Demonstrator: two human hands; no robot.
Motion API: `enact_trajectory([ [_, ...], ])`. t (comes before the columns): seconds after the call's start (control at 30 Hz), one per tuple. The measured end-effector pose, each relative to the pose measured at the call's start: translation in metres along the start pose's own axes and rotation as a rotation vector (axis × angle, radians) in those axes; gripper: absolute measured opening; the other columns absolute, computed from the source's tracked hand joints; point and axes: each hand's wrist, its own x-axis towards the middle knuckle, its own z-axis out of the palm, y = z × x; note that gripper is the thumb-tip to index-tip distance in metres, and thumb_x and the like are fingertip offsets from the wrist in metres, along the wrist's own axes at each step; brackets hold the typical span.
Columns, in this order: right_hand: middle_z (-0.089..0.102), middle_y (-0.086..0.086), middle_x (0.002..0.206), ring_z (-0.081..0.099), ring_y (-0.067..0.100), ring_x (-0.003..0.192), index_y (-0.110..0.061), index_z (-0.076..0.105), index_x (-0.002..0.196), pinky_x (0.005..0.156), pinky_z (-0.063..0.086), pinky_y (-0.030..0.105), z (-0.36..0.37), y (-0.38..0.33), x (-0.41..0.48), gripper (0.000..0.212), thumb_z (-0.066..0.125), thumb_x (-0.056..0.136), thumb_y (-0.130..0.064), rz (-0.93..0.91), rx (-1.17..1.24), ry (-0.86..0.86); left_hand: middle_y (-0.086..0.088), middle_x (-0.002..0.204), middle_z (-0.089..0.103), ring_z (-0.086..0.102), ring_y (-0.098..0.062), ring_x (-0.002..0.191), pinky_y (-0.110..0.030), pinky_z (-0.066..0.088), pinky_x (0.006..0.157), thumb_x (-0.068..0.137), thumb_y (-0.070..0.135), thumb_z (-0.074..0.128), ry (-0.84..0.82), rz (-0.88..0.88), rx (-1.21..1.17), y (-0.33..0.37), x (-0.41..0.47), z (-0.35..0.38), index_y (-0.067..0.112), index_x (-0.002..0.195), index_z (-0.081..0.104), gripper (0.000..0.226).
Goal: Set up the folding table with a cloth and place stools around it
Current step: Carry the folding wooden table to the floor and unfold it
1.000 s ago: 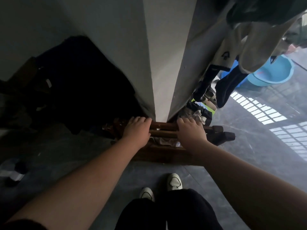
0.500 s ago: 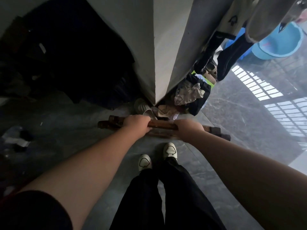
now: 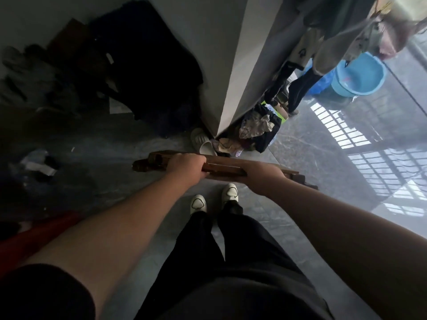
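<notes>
the left hand (image 3: pixel 184 166) and right hand (image 3: pixel 263 179) were curled tight round the top edge of the folded bench (image 3: pixel 223 168); it had leaned on the wall corner (image 3: pixel 231 88) before, now it was pulled just clear of it; it looked ready to carry away.

Blocked just beyond the folded table (image 3: pixel 221 168) by a wall corner (image 3: pixel 231 77), with a slipper (image 3: pixel 200 140) and a heap of rags (image 3: pixel 254 128) at its foot. Crowded at left by dark clutter (image 3: pixel 147 65). Open to the right across glossy floor (image 3: pixel 318 144), up to a blue basin (image 3: pixel 360 75).
</notes>
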Motion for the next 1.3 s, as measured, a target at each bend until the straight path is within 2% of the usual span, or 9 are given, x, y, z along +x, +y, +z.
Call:
enact_trajectory([
  [0.27,0.062,0.000,0.098,0.057,0.018,0.087,-0.027,0.060,0.126,0.073,0.040,0.027,-0.053,-0.027,-0.106,0.033,0.057,0.096,-0.041,-0.227,-0.070,-0.096,0.005,0.095,0.066,0.062,-0.020,0.091,-0.035,0.046,0.080,0.089,0.042,0.062,0.154,-0.004,-0.001,0.028,-0.116,-0.034,0.029,0.099,0.062,0.016],
  [0.43,0.060,-0.005,0.095,0.056,0.015,0.084,-0.023,0.064,0.112,0.073,0.043,0.028,-0.030,-0.020,-0.128,0.029,0.057,0.094,-0.044,-0.303,-0.078,-0.134,0.009,0.084,0.060,0.058,-0.014,0.082,-0.033,0.049,0.077,0.090,0.039,0.061,0.169,-0.144,-0.014,0.056,-0.162,-0.017,0.029,0.090,0.059,0.010],
  [0.57,0.066,0.004,0.101,0.063,0.024,0.093,-0.024,0.060,0.124,0.078,0.048,0.031,-0.002,-0.019,-0.153,0.037,0.053,0.096,-0.047,-0.441,-0.099,-0.154,0.010,0.077,0.055,0.054,-0.012,0.074,-0.029,0.037,0.064,0.088,0.039,0.064,0.170,-0.298,-0.054,0.078,-0.204,0.015,0.029,0.084,0.056,0.013],
  [0.67,0.067,0.007,0.102,0.063,0.027,0.096,-0.026,0.060,0.121,0.073,0.039,0.028,0.014,-0.028,-0.177,0.032,0.053,0.097,-0.046,-0.547,-0.113,-0.184,0.011,0.085,0.061,0.059,-0.014,0.085,-0.032,0.042,0.077,0.086,0.039,0.065,0.212,-0.422,-0.102,0.094,-0.243,0.040,0.032,0.091,0.061,0.010],
  [0.8,0.058,-0.002,0.084,0.062,0.023,0.087,-0.028,0.052,0.090,0.068,0.038,0.029,0.037,-0.038,-0.199,0.018,0.053,0.096,-0.045,-0.608,-0.197,-0.207,0.004,0.117,0.059,0.048,-0.021,0.120,-0.039,0.040,0.106,0.085,0.025,0.068,0.425,-0.658,-0.287,0.122,-0.303,0.083,0.029,0.112,0.060,0.028],
  [0.97,0.064,0.002,0.088,0.058,0.021,0.081,-0.023,0.056,0.091,0.068,0.038,0.031,0.082,-0.063,-0.230,0.021,0.054,0.096,-0.044,-0.753,-0.324,-0.242,-0.009,0.153,0.035,0.028,-0.027,0.145,-0.042,0.030,0.119,0.086,0.002,0.060,0.763,-0.995,-0.723,0.184,-0.374,0.159,0.013,0.144,0.043,0.061],
  [1.13,0.068,0.008,0.101,0.064,0.026,0.095,-0.013,0.062,0.108,0.073,0.045,0.032,0.144,-0.083,-0.284,0.032,0.054,0.097,-0.042,-0.877,-0.480,-0.370,-0.005,0.123,0.056,0.057,-0.017,0.106,-0.032,0.050,0.088,0.094,0.009,0.056,1.155,-1.390,-1.389,0.243,-0.434,0.223,0.014,0.124,0.050,0.032],
  [1.2,0.067,0.008,0.105,0.064,0.026,0.098,-0.014,0.062,0.110,0.072,0.042,0.031,0.173,-0.089,-0.311,0.032,0.054,0.097,-0.041,-0.925,-0.543,-0.404,-0.009,0.112,0.066,0.066,-0.017,0.094,-0.025,0.054,0.072,0.098,0.024,0.053,1.229,-1.425,-1.784,0.257,-0.453,0.252,0.011,0.120,0.055,0.025],
  [1.3,0.068,0.008,0.105,0.064,0.025,0.096,-0.014,0.063,0.111,0.074,0.046,0.033,0.217,-0.096,-0.355,0.032,0.054,0.096,-0.041,-0.989,-0.595,-0.439,-0.013,0.103,0.069,0.070,-0.024,0.092,-0.034,0.059,0.075,0.106,0.029,0.042,1.451,-1.377,-2.389,0.281,-0.485,0.283,0.007,0.118,0.057,0.030],
])
